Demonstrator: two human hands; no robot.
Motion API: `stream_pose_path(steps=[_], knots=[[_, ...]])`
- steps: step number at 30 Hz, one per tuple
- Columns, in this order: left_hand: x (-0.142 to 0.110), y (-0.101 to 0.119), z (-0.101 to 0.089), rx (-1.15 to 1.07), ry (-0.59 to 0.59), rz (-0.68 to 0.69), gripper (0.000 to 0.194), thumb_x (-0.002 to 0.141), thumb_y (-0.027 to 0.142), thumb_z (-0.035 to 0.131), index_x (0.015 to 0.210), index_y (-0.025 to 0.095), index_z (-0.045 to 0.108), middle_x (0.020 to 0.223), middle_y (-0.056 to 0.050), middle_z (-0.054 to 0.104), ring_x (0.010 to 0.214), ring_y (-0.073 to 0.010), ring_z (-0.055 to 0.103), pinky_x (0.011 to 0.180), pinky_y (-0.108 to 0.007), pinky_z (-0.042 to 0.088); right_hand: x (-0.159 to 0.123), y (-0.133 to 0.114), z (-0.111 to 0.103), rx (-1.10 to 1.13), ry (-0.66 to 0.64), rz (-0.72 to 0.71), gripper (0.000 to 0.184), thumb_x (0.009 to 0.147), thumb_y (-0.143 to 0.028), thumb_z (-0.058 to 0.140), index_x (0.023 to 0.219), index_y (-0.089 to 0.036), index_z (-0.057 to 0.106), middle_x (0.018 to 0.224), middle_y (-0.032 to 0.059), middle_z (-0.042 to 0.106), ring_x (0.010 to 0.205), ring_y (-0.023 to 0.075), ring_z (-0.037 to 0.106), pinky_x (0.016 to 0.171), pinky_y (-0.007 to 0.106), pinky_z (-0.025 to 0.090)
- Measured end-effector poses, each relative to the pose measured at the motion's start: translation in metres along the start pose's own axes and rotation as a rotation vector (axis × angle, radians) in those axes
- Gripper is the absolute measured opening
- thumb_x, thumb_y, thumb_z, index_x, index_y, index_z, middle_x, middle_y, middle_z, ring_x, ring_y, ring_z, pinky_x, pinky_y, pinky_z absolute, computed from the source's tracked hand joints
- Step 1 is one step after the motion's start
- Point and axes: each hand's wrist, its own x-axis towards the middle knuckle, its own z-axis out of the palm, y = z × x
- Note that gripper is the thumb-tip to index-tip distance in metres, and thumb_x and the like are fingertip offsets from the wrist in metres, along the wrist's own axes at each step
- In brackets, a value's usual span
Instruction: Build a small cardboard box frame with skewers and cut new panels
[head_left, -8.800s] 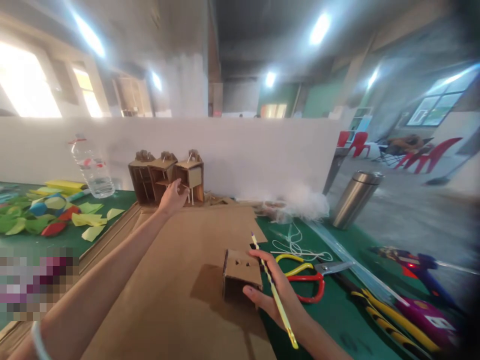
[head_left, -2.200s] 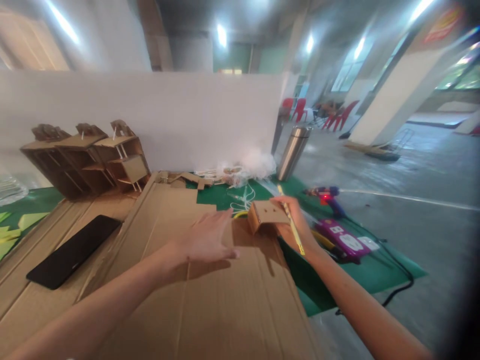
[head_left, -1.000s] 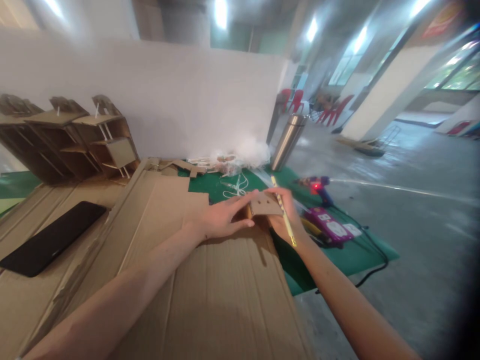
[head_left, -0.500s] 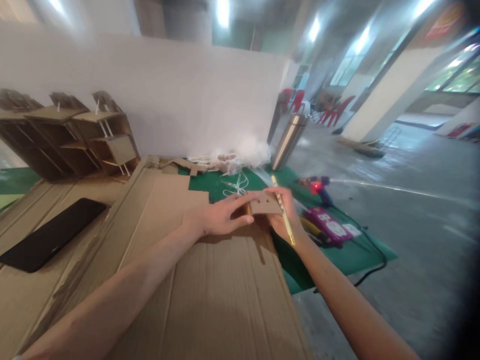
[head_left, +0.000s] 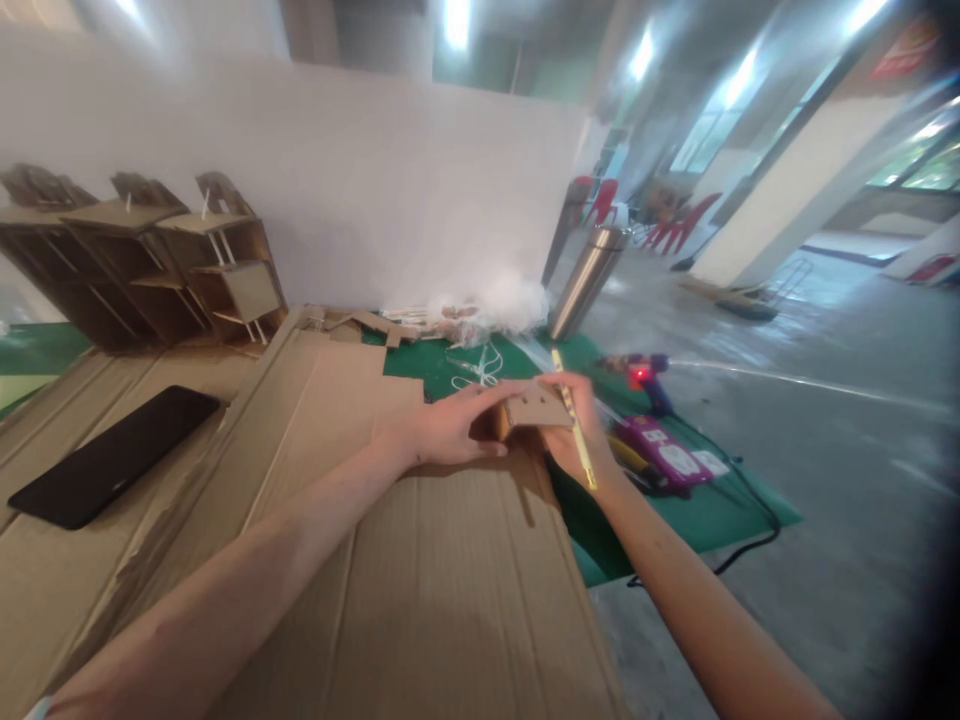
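Note:
A small cardboard box (head_left: pixel 536 410) with a few little holes in its face is held between my two hands, just above a big cardboard sheet (head_left: pixel 420 580). My left hand (head_left: pixel 450 428) grips its left side, thumb near the lower edge and fingers along the top. On the right side, my right hand (head_left: pixel 585 420) is closed around the box's edge. A yellow pencil with dark markings (head_left: pixel 586 465) is tucked upright in that same hand, its lower end lying across the palm toward the wrist. The fingers behind the box are hidden.
A black phone (head_left: pixel 116 455) lies at left, before several cardboard shelf models (head_left: pixel 169 265). At the back are cardboard scraps (head_left: pixel 367 328), white string (head_left: pixel 484 368) and a steel flask (head_left: pixel 589 285). A drill with a red light (head_left: pixel 645 378) and a purple box (head_left: pixel 671 455) sit at right.
The view has shifted slightly. The small box has turned a little, showing more of its left side between my left thumb and fingers. Both hands keep their hold, and the pencil stays in my right hand.

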Motion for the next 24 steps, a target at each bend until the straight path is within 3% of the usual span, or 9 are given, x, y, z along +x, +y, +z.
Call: stream_pose_path(steps=[11,19,24], knots=[[-0.001,-0.001,-0.001,0.014,-0.005,0.032,0.079,0.084,0.036,0.068,0.151,0.038,0.024,0.143,-0.008,0.049,0.129,-0.0308,0.048,0.104,-0.051,0.041,0.0,-0.002,0.0,-0.023,-0.007,-0.006,0.037,0.078,-0.034,0.069,0.107,-0.029,0.046,0.091,0.0011,0.057,0.076,0.0173,0.058,0.068,0.031,0.052],[-0.001,0.0,-0.002,-0.003,0.012,0.08,0.06,0.096,0.052,0.047,0.15,0.035,0.029,0.153,-0.004,0.041,0.139,-0.0254,0.039,0.114,-0.043,0.032,-0.002,0.007,0.0,-0.013,-0.014,-0.006,0.038,0.08,-0.033,0.068,0.11,-0.031,0.045,0.096,0.0014,0.057,0.079,0.0175,0.059,0.068,0.031,0.052],[-0.002,-0.002,-0.001,0.003,0.009,0.054,0.056,0.095,0.053,0.047,0.147,0.035,0.035,0.146,-0.007,0.045,0.132,-0.0268,0.047,0.109,-0.043,0.038,-0.001,0.01,0.001,-0.012,-0.016,-0.007,0.037,0.081,-0.034,0.067,0.11,-0.032,0.044,0.098,0.0012,0.057,0.081,0.0182,0.061,0.07,0.032,0.053]])
